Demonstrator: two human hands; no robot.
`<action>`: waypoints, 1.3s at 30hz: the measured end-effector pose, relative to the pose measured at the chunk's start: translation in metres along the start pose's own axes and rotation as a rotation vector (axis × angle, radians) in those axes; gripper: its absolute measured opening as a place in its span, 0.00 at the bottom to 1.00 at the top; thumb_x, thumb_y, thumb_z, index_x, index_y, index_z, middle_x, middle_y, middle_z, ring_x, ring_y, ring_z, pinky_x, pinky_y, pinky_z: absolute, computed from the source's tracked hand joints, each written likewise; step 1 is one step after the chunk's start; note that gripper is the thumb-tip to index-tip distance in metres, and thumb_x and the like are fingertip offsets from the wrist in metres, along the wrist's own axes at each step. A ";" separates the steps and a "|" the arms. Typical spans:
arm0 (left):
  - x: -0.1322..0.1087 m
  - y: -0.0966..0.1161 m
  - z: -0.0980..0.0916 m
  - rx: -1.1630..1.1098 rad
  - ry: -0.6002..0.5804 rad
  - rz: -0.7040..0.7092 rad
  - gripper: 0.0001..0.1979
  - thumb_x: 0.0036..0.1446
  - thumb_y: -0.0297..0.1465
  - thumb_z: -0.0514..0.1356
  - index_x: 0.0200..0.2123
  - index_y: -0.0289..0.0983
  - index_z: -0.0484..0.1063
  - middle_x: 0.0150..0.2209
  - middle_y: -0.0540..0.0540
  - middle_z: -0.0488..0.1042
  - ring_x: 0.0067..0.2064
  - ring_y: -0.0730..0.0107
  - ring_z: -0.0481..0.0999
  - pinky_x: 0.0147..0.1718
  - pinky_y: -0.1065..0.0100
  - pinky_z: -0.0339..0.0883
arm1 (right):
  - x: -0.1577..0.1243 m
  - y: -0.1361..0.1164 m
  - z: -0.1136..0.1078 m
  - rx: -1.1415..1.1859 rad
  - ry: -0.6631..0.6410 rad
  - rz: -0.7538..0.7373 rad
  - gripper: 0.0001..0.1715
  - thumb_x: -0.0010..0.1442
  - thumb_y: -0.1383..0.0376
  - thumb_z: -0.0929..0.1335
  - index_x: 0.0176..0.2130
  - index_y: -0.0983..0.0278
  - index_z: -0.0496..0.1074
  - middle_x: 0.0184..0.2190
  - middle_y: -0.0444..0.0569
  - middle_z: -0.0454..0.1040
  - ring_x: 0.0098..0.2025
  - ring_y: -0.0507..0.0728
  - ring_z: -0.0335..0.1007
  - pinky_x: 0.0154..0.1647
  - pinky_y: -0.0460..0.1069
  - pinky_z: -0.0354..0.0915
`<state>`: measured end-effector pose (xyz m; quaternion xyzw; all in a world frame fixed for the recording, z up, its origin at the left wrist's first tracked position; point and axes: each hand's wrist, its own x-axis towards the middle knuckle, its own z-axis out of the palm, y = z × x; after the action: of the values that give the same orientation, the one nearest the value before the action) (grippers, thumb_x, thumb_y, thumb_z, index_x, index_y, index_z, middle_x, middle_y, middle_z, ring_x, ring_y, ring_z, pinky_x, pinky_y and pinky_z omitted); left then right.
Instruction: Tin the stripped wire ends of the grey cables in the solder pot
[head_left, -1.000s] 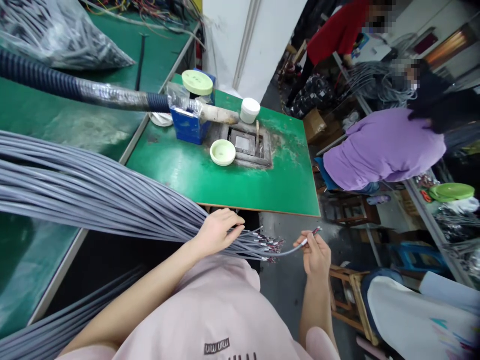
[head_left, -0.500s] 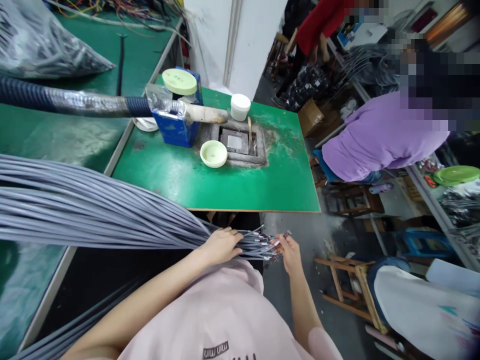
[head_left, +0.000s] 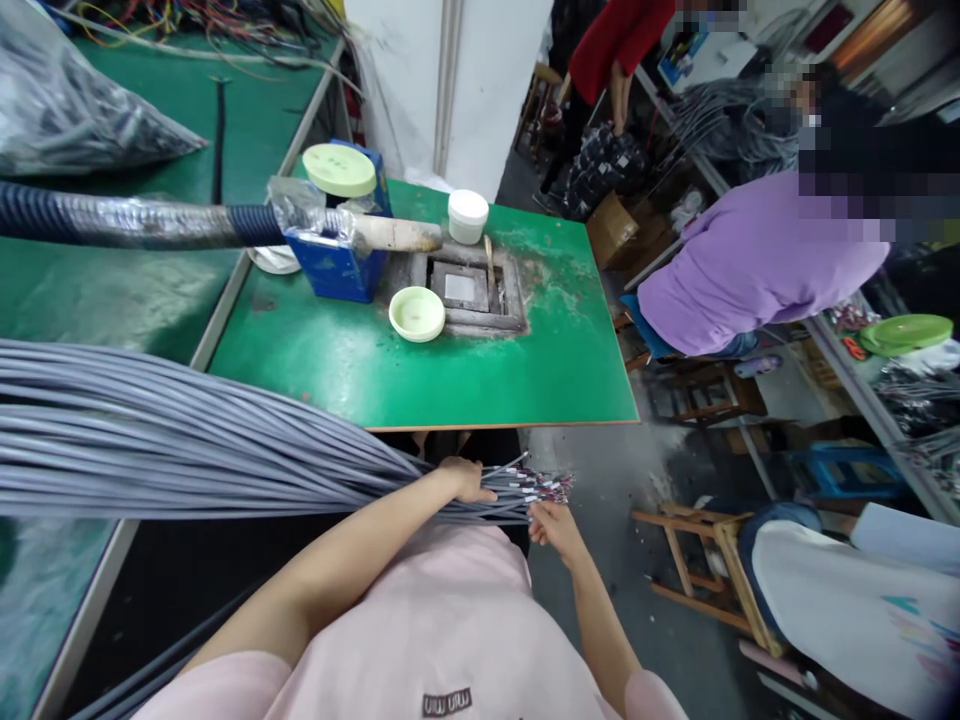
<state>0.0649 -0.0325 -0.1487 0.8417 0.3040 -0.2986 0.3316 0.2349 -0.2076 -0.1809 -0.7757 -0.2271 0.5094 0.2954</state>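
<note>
A thick bundle of grey cables [head_left: 225, 440] comes in from the left and runs across my lap. My left hand [head_left: 466, 480] is wrapped over the bundle near its right end, fingers curled down on the cables. Beyond it, the stripped cable ends [head_left: 551, 487] fan out, showing thin coloured wires and small white sleeves. My right hand [head_left: 553, 526] is closed at the lower edge of these ends, thumb and fingers pinched at a cable end; the fingertips partly hide the spot.
In front stands a green table [head_left: 300, 370] with a sooty square pot [head_left: 461, 290], a pale green dish [head_left: 417, 314], a white tub [head_left: 467, 216] and a blue holder [head_left: 334, 265] under a hose nozzle [head_left: 397, 234]. Co-workers and a wooden stool [head_left: 697, 570] are at the right.
My right hand has moved left and down, from the wire tips to the bundle's lower edge. My left hand stays on the bundle. The view has shifted slightly.
</note>
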 end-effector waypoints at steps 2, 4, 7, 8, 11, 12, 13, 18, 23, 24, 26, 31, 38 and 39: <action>0.000 0.000 -0.001 -0.011 -0.032 0.022 0.41 0.52 0.57 0.53 0.58 0.31 0.64 0.57 0.30 0.68 0.58 0.47 0.69 0.52 0.58 0.65 | -0.001 -0.003 0.001 -0.044 -0.052 -0.007 0.24 0.48 0.47 0.68 0.27 0.67 0.70 0.14 0.43 0.70 0.15 0.49 0.66 0.14 0.42 0.56; -0.004 0.002 0.001 -0.024 -0.048 0.038 0.40 0.52 0.57 0.52 0.56 0.33 0.67 0.56 0.31 0.70 0.56 0.47 0.71 0.51 0.59 0.66 | -0.004 -0.007 0.000 -0.086 -0.101 -0.012 0.23 0.48 0.48 0.67 0.26 0.66 0.70 0.14 0.42 0.70 0.15 0.49 0.65 0.15 0.42 0.57; -0.012 0.007 0.009 -0.049 -0.039 0.071 0.37 0.53 0.56 0.53 0.54 0.33 0.69 0.53 0.31 0.73 0.53 0.48 0.74 0.47 0.59 0.68 | -0.015 -0.012 -0.006 -0.143 -0.191 -0.008 0.22 0.49 0.49 0.67 0.24 0.66 0.70 0.12 0.42 0.69 0.13 0.48 0.63 0.15 0.42 0.56; -0.014 0.008 0.012 -0.057 -0.027 0.084 0.36 0.53 0.55 0.53 0.53 0.33 0.70 0.52 0.31 0.73 0.52 0.48 0.74 0.46 0.59 0.68 | -0.020 -0.014 -0.009 -0.158 -0.225 -0.004 0.22 0.49 0.49 0.68 0.23 0.66 0.70 0.11 0.42 0.68 0.13 0.48 0.62 0.15 0.42 0.56; -0.016 0.009 0.018 -0.088 0.026 0.104 0.31 0.54 0.51 0.54 0.50 0.32 0.71 0.50 0.30 0.75 0.51 0.47 0.75 0.45 0.58 0.68 | -0.036 -0.020 -0.019 -0.184 -0.301 0.000 0.21 0.50 0.50 0.68 0.22 0.66 0.70 0.10 0.41 0.68 0.12 0.48 0.60 0.15 0.42 0.56; -0.016 0.008 0.019 -0.100 0.047 0.099 0.29 0.55 0.49 0.54 0.49 0.32 0.71 0.49 0.31 0.75 0.51 0.48 0.75 0.45 0.58 0.69 | -0.040 -0.023 -0.021 -0.186 -0.313 -0.004 0.21 0.51 0.50 0.68 0.22 0.66 0.70 0.10 0.41 0.68 0.12 0.48 0.60 0.15 0.42 0.57; -0.015 0.007 0.019 -0.112 0.070 0.091 0.26 0.55 0.47 0.54 0.47 0.33 0.71 0.49 0.32 0.75 0.50 0.48 0.75 0.44 0.58 0.69 | -0.044 -0.026 -0.023 -0.185 -0.319 -0.012 0.21 0.51 0.50 0.68 0.22 0.66 0.69 0.10 0.41 0.68 0.12 0.48 0.60 0.16 0.43 0.57; -0.012 0.008 0.017 -0.192 0.214 0.095 0.15 0.55 0.37 0.57 0.44 0.36 0.71 0.46 0.37 0.76 0.50 0.54 0.75 0.46 0.60 0.67 | -0.054 -0.048 -0.021 -0.146 -0.334 -0.076 0.18 0.54 0.53 0.68 0.24 0.65 0.70 0.12 0.40 0.69 0.13 0.48 0.61 0.18 0.42 0.59; -0.022 0.017 0.010 -0.312 0.383 0.180 0.12 0.58 0.36 0.55 0.43 0.38 0.70 0.41 0.42 0.75 0.46 0.60 0.75 0.46 0.64 0.66 | -0.054 -0.056 -0.006 -0.050 -0.461 -0.105 0.18 0.56 0.53 0.67 0.31 0.67 0.73 0.15 0.42 0.72 0.16 0.48 0.65 0.20 0.42 0.60; -0.026 0.020 0.008 -0.334 0.402 0.202 0.11 0.59 0.37 0.55 0.43 0.38 0.69 0.40 0.44 0.75 0.44 0.62 0.75 0.44 0.65 0.66 | -0.053 -0.055 -0.003 -0.007 -0.487 -0.101 0.19 0.56 0.53 0.68 0.33 0.67 0.73 0.17 0.43 0.73 0.17 0.49 0.66 0.20 0.42 0.61; -0.034 0.024 0.005 -0.372 0.429 0.248 0.10 0.59 0.37 0.55 0.41 0.38 0.69 0.37 0.47 0.74 0.39 0.67 0.74 0.40 0.68 0.65 | -0.051 -0.053 0.002 0.103 -0.505 -0.112 0.21 0.55 0.53 0.69 0.40 0.67 0.72 0.22 0.46 0.76 0.21 0.50 0.70 0.20 0.43 0.62; -0.051 0.030 0.007 -0.564 0.487 0.450 0.07 0.57 0.34 0.57 0.35 0.37 0.68 0.32 0.50 0.72 0.34 0.71 0.71 0.34 0.71 0.61 | -0.050 -0.056 0.002 0.461 -0.275 -0.298 0.29 0.49 0.56 0.74 0.49 0.60 0.69 0.42 0.52 0.77 0.41 0.58 0.75 0.34 0.50 0.71; -0.062 0.028 0.018 -0.713 0.391 0.557 0.07 0.55 0.34 0.60 0.33 0.36 0.69 0.31 0.51 0.71 0.32 0.74 0.67 0.32 0.72 0.60 | -0.064 -0.102 0.009 0.662 0.024 -0.586 0.29 0.47 0.49 0.74 0.45 0.59 0.71 0.35 0.51 0.79 0.42 0.61 0.76 0.46 0.58 0.70; -0.062 0.027 0.019 -0.765 0.369 0.568 0.08 0.54 0.35 0.60 0.33 0.35 0.69 0.30 0.51 0.71 0.31 0.74 0.67 0.32 0.72 0.60 | -0.066 -0.110 0.013 0.654 -0.018 -0.624 0.25 0.49 0.49 0.73 0.42 0.59 0.71 0.30 0.49 0.78 0.38 0.61 0.77 0.43 0.57 0.71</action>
<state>0.0388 -0.0820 -0.1061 0.7480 0.2043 0.0894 0.6251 0.1925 -0.1682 -0.0660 -0.5314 -0.2800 0.4478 0.6623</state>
